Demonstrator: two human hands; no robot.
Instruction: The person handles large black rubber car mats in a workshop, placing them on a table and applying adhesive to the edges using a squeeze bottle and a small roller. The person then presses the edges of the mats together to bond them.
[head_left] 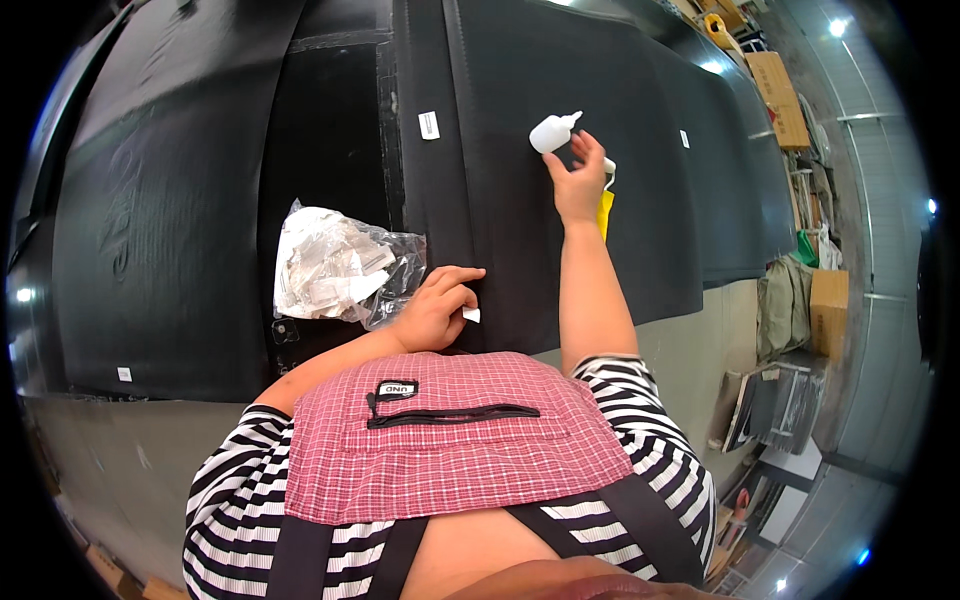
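Observation:
My right hand (580, 180) reaches over the black sheet (590, 260) with thumb and fingers apart. Just beyond the fingertips is a small white squeeze bottle (551, 134), its pointed nozzle tilted up to the right. The thumb is very close to its base; whether they touch is hard to tell. Under that wrist, a yellow piece (605, 213) with a white bent end shows only partly. My left hand (438, 308) rests near the sheet's close edge, index finger stretched out, with a small white label (471, 315) at its curled fingers. Beside it, a clear plastic bag (335, 265) holds white paper pieces.
Black sheets (165, 220) cover the wide work surface, with white labels stuck at several places, one label (429, 125) ahead of my left hand. Off to the right are cardboard boxes (779, 100), a draped grey-green cloth (785, 305) and wrapped panels (790, 405) along the floor.

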